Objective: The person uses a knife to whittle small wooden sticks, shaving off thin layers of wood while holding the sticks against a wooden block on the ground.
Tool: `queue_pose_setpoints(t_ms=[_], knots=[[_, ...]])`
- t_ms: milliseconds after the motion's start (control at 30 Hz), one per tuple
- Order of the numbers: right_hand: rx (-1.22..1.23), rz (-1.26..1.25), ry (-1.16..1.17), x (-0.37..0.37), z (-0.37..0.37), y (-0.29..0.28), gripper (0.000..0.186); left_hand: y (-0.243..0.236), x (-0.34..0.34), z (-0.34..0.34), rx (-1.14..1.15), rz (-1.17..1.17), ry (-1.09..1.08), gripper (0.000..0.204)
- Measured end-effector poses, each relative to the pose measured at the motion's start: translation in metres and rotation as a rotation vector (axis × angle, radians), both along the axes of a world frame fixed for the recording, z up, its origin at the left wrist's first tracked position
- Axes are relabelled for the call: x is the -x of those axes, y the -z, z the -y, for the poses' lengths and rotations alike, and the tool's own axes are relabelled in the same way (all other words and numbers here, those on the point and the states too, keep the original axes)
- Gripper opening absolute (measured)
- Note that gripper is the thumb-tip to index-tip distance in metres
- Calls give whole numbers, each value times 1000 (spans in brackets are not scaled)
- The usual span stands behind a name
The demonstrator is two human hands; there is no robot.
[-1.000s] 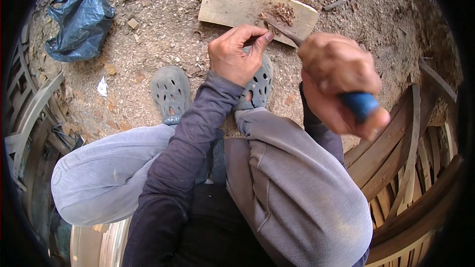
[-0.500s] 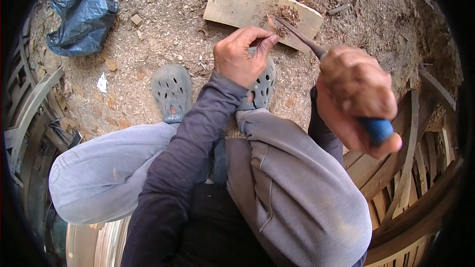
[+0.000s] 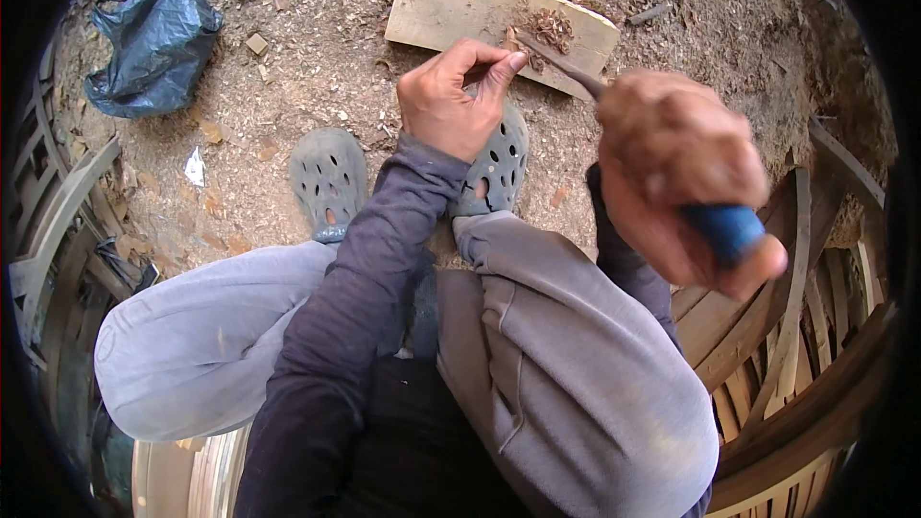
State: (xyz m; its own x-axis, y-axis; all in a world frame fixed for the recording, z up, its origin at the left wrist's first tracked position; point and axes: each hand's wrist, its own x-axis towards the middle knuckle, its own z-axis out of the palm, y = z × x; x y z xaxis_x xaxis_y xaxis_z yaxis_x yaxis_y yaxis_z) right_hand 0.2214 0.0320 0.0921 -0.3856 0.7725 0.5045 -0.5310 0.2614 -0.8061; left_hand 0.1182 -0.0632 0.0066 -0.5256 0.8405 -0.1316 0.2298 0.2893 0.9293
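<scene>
Over the near edge of a pale, curved wooden board (image 3: 451, 11), my left hand (image 3: 456, 94) is closed in a pinch. A small reddish-brown sliver of wood (image 3: 512, 38) sticks up from its fingertips. My right hand (image 3: 681, 149) is wrapped round the blue handle of a knife (image 3: 572, 75) with a narrow dark blade. The blade slants toward the far left, its tip beside the sliver above the board. Curled brown shavings (image 3: 551, 29) lie on the board. Finger blur hides part of the right grip.
A dark blue plastic bag (image 3: 158, 48) lies at the far left. Grey clogs (image 3: 328, 180) stand on ground strewn with wood chips. Curved wooden slats (image 3: 796, 317) are stacked at the right, with more slats (image 3: 58, 221) at the left.
The knife tip has shifted slightly left, close against the sliver, and my right hand has moved slightly up and left. My left hand keeps its pinch. The whole view has shifted a little.
</scene>
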Motion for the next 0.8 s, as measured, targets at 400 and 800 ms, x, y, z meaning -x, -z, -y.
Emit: queue_pose_setpoints(t_ms=[400, 800], knots=[[57, 47, -5, -2, -7, 12, 69, -1, -3, -4, -10, -2, 29, 18], [56, 18, -136, -11, -6, -13, 69, 0, -4, -7, 7, -7, 56, 18]])
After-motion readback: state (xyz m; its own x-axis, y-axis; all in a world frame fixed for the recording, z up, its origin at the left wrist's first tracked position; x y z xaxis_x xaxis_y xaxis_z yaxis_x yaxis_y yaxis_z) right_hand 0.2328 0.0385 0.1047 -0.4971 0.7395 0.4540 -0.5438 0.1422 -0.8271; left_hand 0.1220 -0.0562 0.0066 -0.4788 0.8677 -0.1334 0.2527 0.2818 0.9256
